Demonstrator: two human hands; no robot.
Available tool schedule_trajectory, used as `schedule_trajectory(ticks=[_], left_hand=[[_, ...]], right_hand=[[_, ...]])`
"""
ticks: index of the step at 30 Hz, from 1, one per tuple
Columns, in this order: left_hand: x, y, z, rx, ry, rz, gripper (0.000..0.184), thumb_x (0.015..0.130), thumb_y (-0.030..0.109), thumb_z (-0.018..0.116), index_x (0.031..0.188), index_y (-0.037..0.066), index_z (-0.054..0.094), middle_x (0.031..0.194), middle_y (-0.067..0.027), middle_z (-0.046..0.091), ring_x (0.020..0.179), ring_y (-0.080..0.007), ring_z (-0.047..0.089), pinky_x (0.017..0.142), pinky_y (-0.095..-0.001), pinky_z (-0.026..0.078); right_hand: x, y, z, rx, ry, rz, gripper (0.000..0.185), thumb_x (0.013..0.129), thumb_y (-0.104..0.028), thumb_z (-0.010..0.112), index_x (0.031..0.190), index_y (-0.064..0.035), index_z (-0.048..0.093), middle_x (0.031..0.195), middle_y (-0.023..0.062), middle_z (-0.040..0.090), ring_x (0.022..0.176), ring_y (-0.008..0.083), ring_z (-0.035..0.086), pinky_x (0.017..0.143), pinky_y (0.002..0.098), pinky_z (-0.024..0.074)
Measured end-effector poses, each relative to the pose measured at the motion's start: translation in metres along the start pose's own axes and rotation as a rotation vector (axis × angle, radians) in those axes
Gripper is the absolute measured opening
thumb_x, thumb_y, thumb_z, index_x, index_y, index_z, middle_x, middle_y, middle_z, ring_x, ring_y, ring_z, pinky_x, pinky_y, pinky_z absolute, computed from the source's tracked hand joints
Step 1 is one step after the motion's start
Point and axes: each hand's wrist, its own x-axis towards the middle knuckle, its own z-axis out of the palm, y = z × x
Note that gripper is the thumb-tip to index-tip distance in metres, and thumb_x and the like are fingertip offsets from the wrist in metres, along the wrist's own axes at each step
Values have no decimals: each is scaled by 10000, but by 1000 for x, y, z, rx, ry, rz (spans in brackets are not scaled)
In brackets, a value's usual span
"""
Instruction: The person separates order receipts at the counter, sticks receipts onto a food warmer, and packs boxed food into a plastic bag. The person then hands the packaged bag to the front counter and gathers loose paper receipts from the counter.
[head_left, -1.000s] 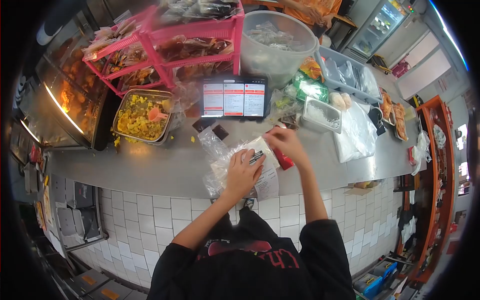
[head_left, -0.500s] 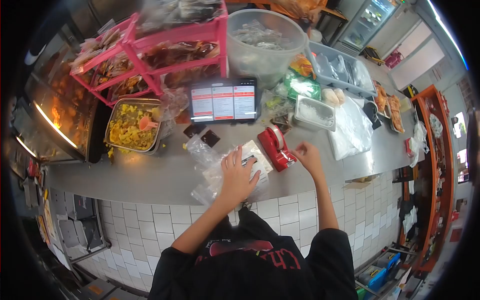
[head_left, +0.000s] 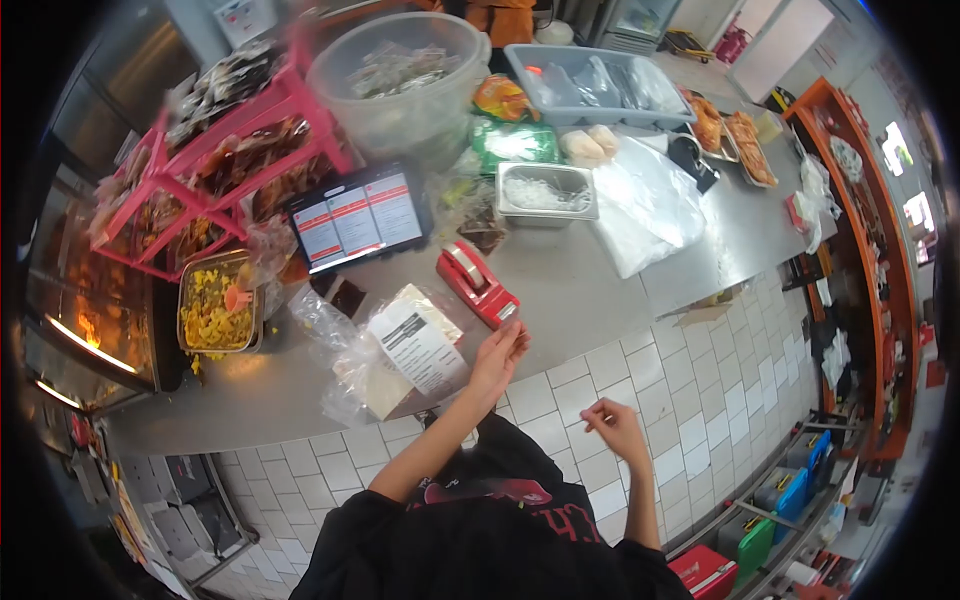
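Observation:
My left hand (head_left: pixel 500 357) is at the front end of a red tape dispenser (head_left: pixel 478 284), its fingers loosely stretched and nothing visible in them. My right hand (head_left: pixel 617 428) hangs over the floor in front of the counter, thumb and fingers pinched together. Whatever might be between those fingertips is too small to make out. Left of the dispenser, a printed paper slip (head_left: pixel 415 345) lies on a pale, flat packet (head_left: pixel 388 398). A crumpled clear plastic bag (head_left: pixel 340 350) spreads beside it.
A tablet (head_left: pixel 358 217) stands behind the slip. Around it are a pink rack (head_left: pixel 215 212) of packets, a tray of yellow food (head_left: pixel 215 312), a large clear tub (head_left: pixel 395 120), a metal container (head_left: pixel 546 205), white plastic bags (head_left: pixel 645 210) and a grey-blue bin (head_left: pixel 600 112).
My left hand has left the slip and moved right to the dispenser. My right hand has drawn back from the dispenser toward my body. The view has turned and shifted.

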Motion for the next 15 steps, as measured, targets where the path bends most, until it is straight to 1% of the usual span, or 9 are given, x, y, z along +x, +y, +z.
schedule_trajectory(ticks=[2, 3, 6, 7, 9, 11, 12, 13, 15], left_hand=[[11, -9, -8, 164, 138, 72, 238, 845, 163, 566, 1019, 4, 534, 962, -49, 577, 895, -141, 565, 770, -224, 460], [11, -13, -10, 176, 135, 67, 238, 845, 163, 566, 1019, 4, 534, 962, -49, 577, 895, -141, 565, 770, -224, 460], [5, -18, -14, 272, 222, -36, 178, 834, 149, 583, 924, -4, 575, 865, -40, 603, 808, -118, 584, 708, -208, 476], [-9, -3, 5, 287, 217, -37, 178, 834, 149, 583, 924, -4, 575, 865, -40, 603, 808, -118, 584, 708, -208, 476], [-52, 45, 70, 745, -21, 200, 145, 824, 114, 585, 913, 0, 597, 837, -44, 617, 767, -98, 591, 674, -212, 474], [-55, 101, 71, 1056, -7, 527, 131, 806, 86, 591, 908, 9, 619, 826, -45, 631, 735, -94, 597, 650, -211, 465], [-58, 133, 80, 1064, -44, 645, 129, 794, 78, 593, 892, 3, 632, 814, -43, 643, 738, -90, 598, 644, -199, 450], [-57, 158, 74, 1215, -28, 685, 134, 796, 97, 595, 876, -1, 638, 804, -53, 648, 743, -98, 601, 648, -209, 452], [-40, 203, 37, 1583, -44, 812, 175, 793, 157, 604, 848, -3, 649, 781, -90, 653, 743, -126, 604, 656, -251, 456]], right_hand=[[-8, 4, 23, 272, 58, -2, 156, 784, -176, 615, 738, -30, 585, 613, 41, 605, 527, 74, 535, 483, 227, 362], [-10, -10, 26, 104, 69, -67, 148, 786, -168, 609, 755, -25, 586, 628, 64, 609, 561, 94, 557, 493, 255, 380], [-10, -22, 47, -42, 139, -243, 146, 790, -157, 603, 764, -15, 584, 637, 81, 610, 585, 116, 571, 514, 265, 399], [-12, -22, 57, 105, 143, -168, 156, 800, -156, 594, 775, -3, 585, 618, 81, 597, 614, 119, 576, 551, 256, 419], [-15, -48, 65, 224, 139, -163, 167, 806, -163, 591, 775, 2, 586, 629, 73, 597, 608, 110, 570, 564, 249, 426], [-12, -59, 86, 521, 19, -103, 179, 831, -176, 574, 825, 3, 588, 683, 48, 606, 582, 89, 555, 579, 234, 441], [-8, -71, 102, 697, -50, -121, 166, 836, -171, 565, 829, -6, 581, 707, 51, 605, 616, 94, 557, 610, 230, 434], [-3, -84, 121, 873, -113, -144, 153, 842, -165, 556, 834, -14, 573, 731, 53, 605, 650, 99, 559, 642, 227, 428], [5, -109, 155, 929, -286, -14, 223, 859, -227, 542, 908, -11, 564, 779, 64, 603, 686, 100, 563, 679, 232, 450]])
